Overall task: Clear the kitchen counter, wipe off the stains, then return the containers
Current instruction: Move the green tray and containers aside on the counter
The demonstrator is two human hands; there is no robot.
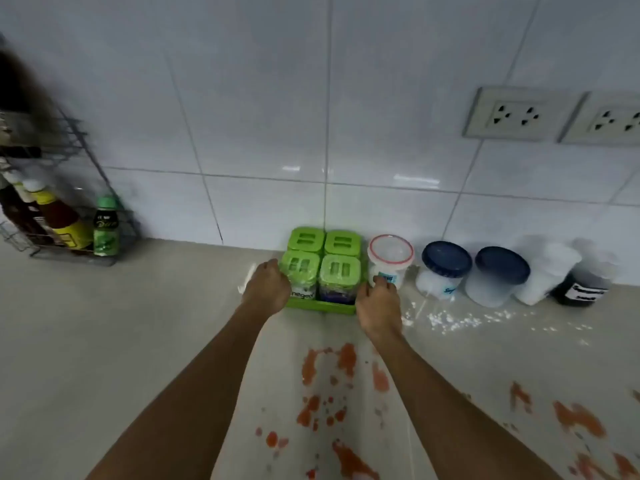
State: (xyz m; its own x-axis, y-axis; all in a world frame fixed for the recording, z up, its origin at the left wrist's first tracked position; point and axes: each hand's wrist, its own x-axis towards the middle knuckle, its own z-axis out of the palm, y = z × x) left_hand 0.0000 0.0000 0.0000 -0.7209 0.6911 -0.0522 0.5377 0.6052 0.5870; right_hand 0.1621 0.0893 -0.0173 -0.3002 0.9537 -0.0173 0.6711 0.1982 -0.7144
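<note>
A green tray (320,305) with several green-lidded spice jars (339,270) stands against the tiled wall. My left hand (265,289) grips the tray's left side and my right hand (377,303) grips its right side. To the right stand a clear tub with a red-rimmed lid (390,258), two blue-lidded tubs (445,268) (498,277), a white container (547,271) and a dark labelled jar (585,285). Orange-red stains (329,386) cover the counter in front, and white powder (460,320) lies spilled before the tubs.
A wire rack (65,188) with sauce bottles stands at the far left, a green-capped bottle (106,226) at its right end. Two wall sockets (516,114) sit above the tubs. More orange stains (578,420) spread at the lower right.
</note>
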